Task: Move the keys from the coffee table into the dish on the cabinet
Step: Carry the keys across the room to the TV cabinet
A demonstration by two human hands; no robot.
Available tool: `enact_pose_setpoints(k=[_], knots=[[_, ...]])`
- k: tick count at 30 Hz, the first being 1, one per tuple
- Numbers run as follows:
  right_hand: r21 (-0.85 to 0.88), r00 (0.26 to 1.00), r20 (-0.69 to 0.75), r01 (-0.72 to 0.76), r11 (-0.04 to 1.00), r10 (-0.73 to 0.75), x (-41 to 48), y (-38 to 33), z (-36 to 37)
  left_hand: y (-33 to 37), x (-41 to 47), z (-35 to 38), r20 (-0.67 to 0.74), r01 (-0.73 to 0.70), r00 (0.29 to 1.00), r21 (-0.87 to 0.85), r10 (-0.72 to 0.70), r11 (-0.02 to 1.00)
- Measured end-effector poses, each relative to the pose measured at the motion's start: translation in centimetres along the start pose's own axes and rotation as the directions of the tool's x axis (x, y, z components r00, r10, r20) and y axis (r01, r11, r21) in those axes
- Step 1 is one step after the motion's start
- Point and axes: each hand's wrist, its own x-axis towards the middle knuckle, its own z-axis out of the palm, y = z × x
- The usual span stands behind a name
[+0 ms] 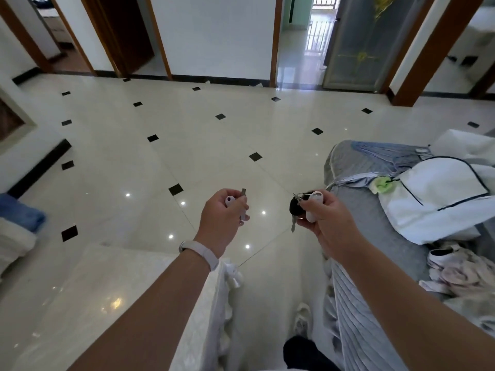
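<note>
My right hand (325,218) is closed around a bunch of keys (296,208) with a black fob and a white tag; one metal key hangs below the fingers. In my left hand (221,215) I grip a small white tag with a thin silver key or stick (243,204) that pokes up above the fingers. Both hands are held out in front of me over the shiny floor. A white band sits on my left wrist. Neither the dish nor the cabinet shows in the head view.
The white-clothed coffee table (128,303) lies below my left arm. A grey-covered sofa (375,236) with white bedding and clothes fills the right. Cream tiled floor (187,145) stretches ahead to several doorways. A blue cushion (18,212) sits at the left edge.
</note>
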Motion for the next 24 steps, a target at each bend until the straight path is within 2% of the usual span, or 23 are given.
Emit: enact_pose_setpoints(k=[12, 15, 19, 24], knots=[[0.012, 0.998, 0.038, -0.052, 0.999, 0.052, 21.3, -5.3, -5.2, 4.3, 17.8, 10.6, -0.077, 0.038, 0.997, 0.074, -0.032, 0.997], [-0.004, 0.994, 0.095, -0.054, 0.999, 0.054, 26.5, -7.5, -6.7, 6.1, 21.9, 13.5, -0.119, 0.008, 0.993, 0.092, 0.003, 0.996], [-0.005, 0.988, 0.148, -0.035, 0.999, 0.035, 31.3, -9.3, -7.0, 7.6, 25.1, 15.1, -0.151, -0.010, 0.988, 0.129, 0.030, 0.992], [-0.030, 0.970, 0.231, -0.070, 0.997, 0.075, 36.0, -10.1, -5.1, 8.5, 29.0, 14.0, -0.243, 0.015, 0.970, 0.099, 0.009, 0.995]])
